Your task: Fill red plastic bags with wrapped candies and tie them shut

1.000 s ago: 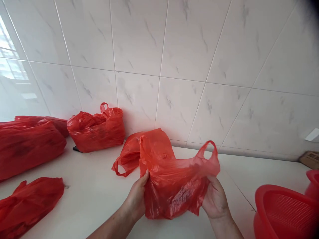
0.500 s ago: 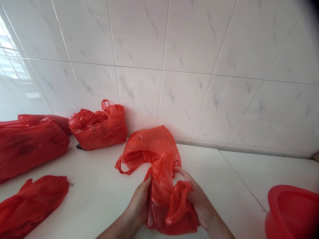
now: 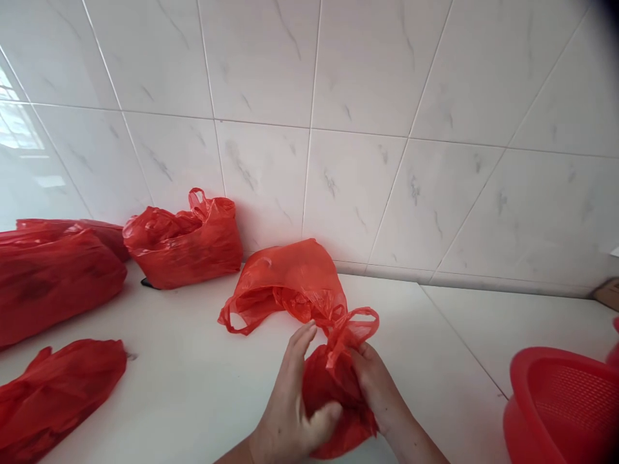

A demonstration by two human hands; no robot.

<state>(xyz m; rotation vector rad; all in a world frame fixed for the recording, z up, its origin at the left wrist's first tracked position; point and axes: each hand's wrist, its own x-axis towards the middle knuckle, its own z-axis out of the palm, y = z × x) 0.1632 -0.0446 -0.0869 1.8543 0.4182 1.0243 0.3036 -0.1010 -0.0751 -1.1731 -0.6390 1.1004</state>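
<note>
A red plastic bag [image 3: 333,390] lies low in the middle of the view, its top bunched up with a handle loop standing out. My right hand [image 3: 380,383] is closed round the gathered neck of this bag on its right side. On the left side my left hand [image 3: 293,399] is open, fingers stretched forward and thumb lying across the front of the bag. Just beyond, a second red plastic bag [image 3: 290,267] rests slack against the wall, its mouth and one handle facing me. What the bag at my hands contains is hidden.
Along the wall at left stand a filled red bag [image 3: 186,248] and a larger red bag [image 3: 58,283]. Another red bag [image 3: 72,386] lies nearer on the white counter [image 3: 193,361]. A red plastic basket [image 3: 556,399] sits at right, with a brown object [image 3: 607,293] behind it.
My left hand has let go of the bag's side and opened, moving right across its front. My right hand has shifted to the bunched neck, and the handle loop now sticks up.
</note>
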